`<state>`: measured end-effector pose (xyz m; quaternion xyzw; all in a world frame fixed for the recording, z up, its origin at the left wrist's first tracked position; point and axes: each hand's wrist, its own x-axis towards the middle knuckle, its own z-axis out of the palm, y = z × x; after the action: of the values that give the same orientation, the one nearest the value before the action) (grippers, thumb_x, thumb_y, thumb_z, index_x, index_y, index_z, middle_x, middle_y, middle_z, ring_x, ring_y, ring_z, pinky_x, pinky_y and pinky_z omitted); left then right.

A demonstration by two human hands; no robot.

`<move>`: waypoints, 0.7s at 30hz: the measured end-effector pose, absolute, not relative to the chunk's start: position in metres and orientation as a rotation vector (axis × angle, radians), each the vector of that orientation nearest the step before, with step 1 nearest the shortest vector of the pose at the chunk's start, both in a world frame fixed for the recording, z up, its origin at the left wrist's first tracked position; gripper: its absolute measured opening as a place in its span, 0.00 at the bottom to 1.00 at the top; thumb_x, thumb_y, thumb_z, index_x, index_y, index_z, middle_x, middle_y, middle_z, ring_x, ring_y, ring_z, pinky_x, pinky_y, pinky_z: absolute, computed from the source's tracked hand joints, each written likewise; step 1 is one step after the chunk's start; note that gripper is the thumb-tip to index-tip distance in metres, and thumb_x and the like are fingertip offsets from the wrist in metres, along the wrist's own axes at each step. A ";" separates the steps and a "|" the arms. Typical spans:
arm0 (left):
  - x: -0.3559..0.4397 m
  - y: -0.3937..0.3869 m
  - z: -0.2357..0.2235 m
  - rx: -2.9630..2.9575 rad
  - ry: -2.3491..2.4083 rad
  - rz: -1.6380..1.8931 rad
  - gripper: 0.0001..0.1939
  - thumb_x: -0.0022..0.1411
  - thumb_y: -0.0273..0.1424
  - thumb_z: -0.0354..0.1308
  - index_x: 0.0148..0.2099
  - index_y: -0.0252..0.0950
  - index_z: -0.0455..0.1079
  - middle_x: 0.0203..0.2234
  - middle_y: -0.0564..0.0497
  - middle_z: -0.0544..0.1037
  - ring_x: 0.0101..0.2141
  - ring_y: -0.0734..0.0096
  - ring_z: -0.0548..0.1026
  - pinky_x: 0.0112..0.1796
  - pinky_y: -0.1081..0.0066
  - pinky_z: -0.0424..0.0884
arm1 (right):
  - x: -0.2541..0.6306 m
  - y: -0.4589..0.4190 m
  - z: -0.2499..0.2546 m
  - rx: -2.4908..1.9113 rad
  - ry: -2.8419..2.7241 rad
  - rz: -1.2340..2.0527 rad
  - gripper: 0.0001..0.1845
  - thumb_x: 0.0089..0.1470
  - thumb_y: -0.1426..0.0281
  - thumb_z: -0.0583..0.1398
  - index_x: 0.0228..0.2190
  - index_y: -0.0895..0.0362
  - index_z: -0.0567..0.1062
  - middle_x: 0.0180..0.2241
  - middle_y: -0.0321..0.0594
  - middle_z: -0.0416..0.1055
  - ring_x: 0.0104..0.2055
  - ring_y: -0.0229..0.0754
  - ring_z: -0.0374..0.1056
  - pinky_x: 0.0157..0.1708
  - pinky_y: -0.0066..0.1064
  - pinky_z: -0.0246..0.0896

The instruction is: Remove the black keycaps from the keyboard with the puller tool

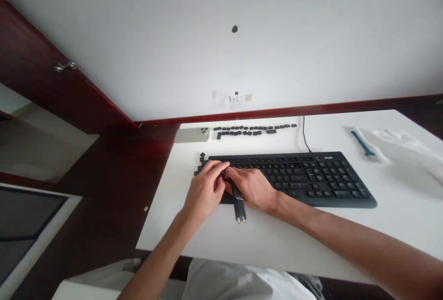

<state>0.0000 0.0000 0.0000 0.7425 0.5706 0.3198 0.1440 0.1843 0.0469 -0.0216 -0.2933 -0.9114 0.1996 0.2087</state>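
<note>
A black keyboard (301, 177) lies on the white table, and both hands meet over its left end. In my right hand (254, 187) is a slim black tool (238, 205), its near end carrying two small metal prongs. The tool's far end is hidden between my hands. My left hand (206, 184) has its fingers bent in a pinch beside that end; what they hold, if anything, cannot be made out. Loose black keycaps (200, 168) lie at the keyboard's left edge, partly behind my left hand. Several more keycaps (272, 131) form two rows behind the keyboard.
A phone (188, 135) lies face down at the table's back left. The keyboard cable (305, 135) runs to the back edge. On the right are a blue brush (362, 143) and clear plastic wrapping (398, 141). The table (277, 244) has its front edge near my lap.
</note>
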 end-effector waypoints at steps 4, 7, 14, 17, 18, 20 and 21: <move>-0.007 -0.004 -0.023 2.130 1.611 0.760 0.28 0.60 0.15 0.48 0.57 0.42 0.74 0.59 0.50 0.75 0.49 0.65 0.80 0.52 0.67 0.77 | 0.184 0.048 -0.022 -0.781 -2.527 0.596 0.03 0.61 0.73 0.57 0.38 0.55 0.69 0.35 0.36 0.75 0.30 0.37 0.68 0.29 0.28 0.52; -0.005 -0.003 -0.022 2.104 1.599 0.744 0.23 0.62 0.18 0.51 0.54 0.42 0.76 0.58 0.51 0.77 0.48 0.64 0.81 0.50 0.68 0.77 | 0.183 0.047 -0.022 -0.763 -2.520 0.611 0.01 0.59 0.72 0.58 0.35 0.55 0.69 0.35 0.35 0.75 0.30 0.37 0.68 0.30 0.28 0.54; 0.004 -0.003 -0.036 2.045 1.717 0.866 0.22 0.61 0.19 0.54 0.52 0.43 0.77 0.54 0.53 0.81 0.49 0.63 0.81 0.51 0.69 0.77 | 0.181 0.048 -0.024 -0.698 -2.540 0.590 0.03 0.63 0.71 0.56 0.37 0.56 0.70 0.36 0.39 0.75 0.33 0.40 0.70 0.34 0.29 0.59; 0.003 -0.003 -0.043 2.057 1.735 0.915 0.21 0.62 0.21 0.54 0.52 0.43 0.79 0.53 0.53 0.81 0.49 0.63 0.82 0.52 0.68 0.77 | 0.182 0.048 -0.025 -0.667 -2.564 0.576 0.03 0.63 0.72 0.56 0.39 0.56 0.70 0.38 0.41 0.75 0.35 0.41 0.70 0.36 0.31 0.62; 0.003 -0.003 -0.044 2.057 1.739 0.939 0.20 0.63 0.21 0.55 0.51 0.43 0.79 0.53 0.53 0.82 0.49 0.63 0.82 0.52 0.67 0.78 | 0.182 0.047 -0.026 -0.660 -2.571 0.576 0.03 0.63 0.73 0.56 0.39 0.56 0.70 0.38 0.41 0.75 0.35 0.41 0.70 0.37 0.31 0.62; 0.004 -0.002 -0.046 2.038 1.739 1.014 0.18 0.64 0.22 0.54 0.49 0.43 0.80 0.50 0.53 0.83 0.48 0.63 0.82 0.51 0.67 0.78 | 0.183 0.046 -0.028 -0.627 -2.586 0.561 0.02 0.62 0.73 0.56 0.37 0.56 0.69 0.37 0.42 0.74 0.33 0.41 0.69 0.36 0.31 0.62; 0.005 -0.002 -0.047 2.024 1.733 1.051 0.17 0.64 0.22 0.54 0.47 0.42 0.80 0.49 0.53 0.83 0.48 0.63 0.82 0.51 0.66 0.78 | 0.183 0.045 -0.028 -0.608 -2.590 0.546 0.03 0.63 0.74 0.56 0.36 0.56 0.69 0.37 0.42 0.74 0.33 0.41 0.68 0.36 0.32 0.62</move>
<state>0.0051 -0.0025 -0.0468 0.6997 0.5994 0.3634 0.1382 0.1828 0.0445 -0.0284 -0.2188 -0.9322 0.1966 0.2110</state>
